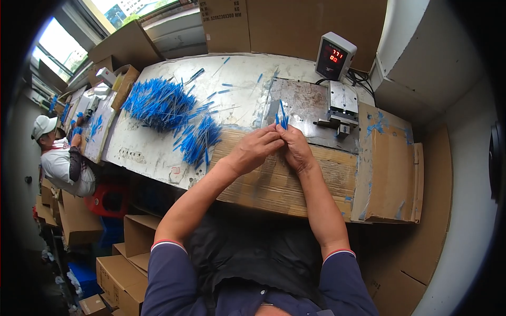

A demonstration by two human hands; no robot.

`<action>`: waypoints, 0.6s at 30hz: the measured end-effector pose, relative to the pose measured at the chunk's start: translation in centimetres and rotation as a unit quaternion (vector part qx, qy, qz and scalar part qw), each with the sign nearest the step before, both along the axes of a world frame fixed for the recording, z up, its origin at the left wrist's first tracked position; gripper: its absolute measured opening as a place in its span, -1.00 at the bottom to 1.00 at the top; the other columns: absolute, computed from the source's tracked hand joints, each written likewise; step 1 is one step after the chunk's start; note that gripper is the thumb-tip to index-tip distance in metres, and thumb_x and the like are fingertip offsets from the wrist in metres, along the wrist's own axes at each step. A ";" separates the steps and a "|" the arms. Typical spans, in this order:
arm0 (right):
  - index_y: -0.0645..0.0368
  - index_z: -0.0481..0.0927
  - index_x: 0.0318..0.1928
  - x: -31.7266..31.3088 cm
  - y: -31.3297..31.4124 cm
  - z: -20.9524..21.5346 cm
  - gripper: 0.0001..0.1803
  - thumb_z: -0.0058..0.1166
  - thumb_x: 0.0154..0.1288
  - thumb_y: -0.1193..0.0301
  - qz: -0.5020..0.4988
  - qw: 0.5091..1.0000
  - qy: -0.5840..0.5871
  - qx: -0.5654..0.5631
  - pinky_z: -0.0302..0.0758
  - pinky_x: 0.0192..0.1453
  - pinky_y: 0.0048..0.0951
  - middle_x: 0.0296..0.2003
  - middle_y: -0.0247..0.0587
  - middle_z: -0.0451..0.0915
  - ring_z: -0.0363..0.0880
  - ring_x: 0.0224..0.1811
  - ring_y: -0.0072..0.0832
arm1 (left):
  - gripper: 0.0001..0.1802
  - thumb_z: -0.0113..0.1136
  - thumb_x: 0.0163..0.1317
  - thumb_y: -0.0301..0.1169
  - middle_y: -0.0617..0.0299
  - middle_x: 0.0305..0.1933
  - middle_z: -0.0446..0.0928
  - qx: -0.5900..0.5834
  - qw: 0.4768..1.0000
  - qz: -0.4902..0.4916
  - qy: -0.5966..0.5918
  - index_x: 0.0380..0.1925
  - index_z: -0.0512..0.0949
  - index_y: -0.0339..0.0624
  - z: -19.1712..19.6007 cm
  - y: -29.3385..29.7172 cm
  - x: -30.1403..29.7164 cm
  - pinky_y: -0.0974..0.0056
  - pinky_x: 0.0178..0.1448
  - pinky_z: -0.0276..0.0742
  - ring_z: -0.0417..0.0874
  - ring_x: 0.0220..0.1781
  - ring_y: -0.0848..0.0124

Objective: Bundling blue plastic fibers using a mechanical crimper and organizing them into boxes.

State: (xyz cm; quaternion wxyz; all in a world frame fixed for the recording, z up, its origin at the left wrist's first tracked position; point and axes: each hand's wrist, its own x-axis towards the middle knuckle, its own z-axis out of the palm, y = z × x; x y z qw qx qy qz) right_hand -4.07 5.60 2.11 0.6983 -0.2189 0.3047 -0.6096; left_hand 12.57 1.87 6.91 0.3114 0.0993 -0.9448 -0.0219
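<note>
Blue sticks (283, 119) pinched between left hand (255, 149) and right hand (296, 148), fingertips clenched on them, over the metal plate (303, 108). Looks like bundle alignment; next likely needs even ends. Loose pile (161, 102) far left.

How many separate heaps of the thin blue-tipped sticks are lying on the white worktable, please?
2. A large heap of thin blue-tipped sticks lies at the table's far left; a smaller heap lies just left of the left hand. Loose sticks lie scattered around, and both hands pinch a few more.
</note>
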 end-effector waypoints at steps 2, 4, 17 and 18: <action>0.28 0.52 0.06 -0.6 0.1 -0.3 -0.70 0.11 0.57 0.28 -0.011 1.000 0.006 -0.020 0.54 -0.41 -0.52 -0.34 -0.28 0.64 0.60 -0.43 -0.58 | -0.70 0.26 0.19 -0.62 0.12 0.02 0.64 0.038 0.998 0.011 0.052 -0.05 0.64 -0.21 0.5 0.1 -0.1 0.10 0.12 0.64 0.68 0.08 0.09; 0.21 0.55 -0.02 -0.6 0.5 0.4 -0.78 0.13 0.56 0.31 -0.054 0.998 -0.003 -0.033 0.50 -0.39 -0.55 -0.40 -0.36 0.56 0.51 -0.47 -0.61 | -0.75 0.26 0.23 -0.64 0.11 -0.06 0.67 0.086 0.989 0.068 0.098 -0.09 0.66 -0.20 1.2 -0.2 0.3 0.14 0.00 0.67 0.73 -0.01 0.12; 0.20 0.56 -0.20 1.5 0.1 0.5 -0.75 0.20 0.52 0.27 -0.174 0.930 0.315 -0.070 0.41 -0.36 -0.53 -0.51 -0.42 0.53 0.44 -0.47 -0.67 | -0.78 0.34 0.24 -0.35 0.03 0.06 0.66 0.127 0.901 0.390 -0.144 -0.12 0.73 -0.07 -1.8 -21.0 4.4 0.02 0.25 0.54 0.63 0.18 0.02; 0.21 0.57 -0.21 1.5 -0.2 0.3 -0.74 0.20 0.52 0.26 -0.173 0.925 0.332 -0.070 0.42 -0.34 -0.51 -0.51 -0.40 0.54 0.46 -0.46 -0.66 | -0.77 0.31 0.24 -0.35 0.02 0.05 0.64 0.141 0.892 0.382 -0.195 -0.10 0.71 -0.06 -1.8 -22.1 4.4 0.02 0.26 0.52 0.61 0.19 0.02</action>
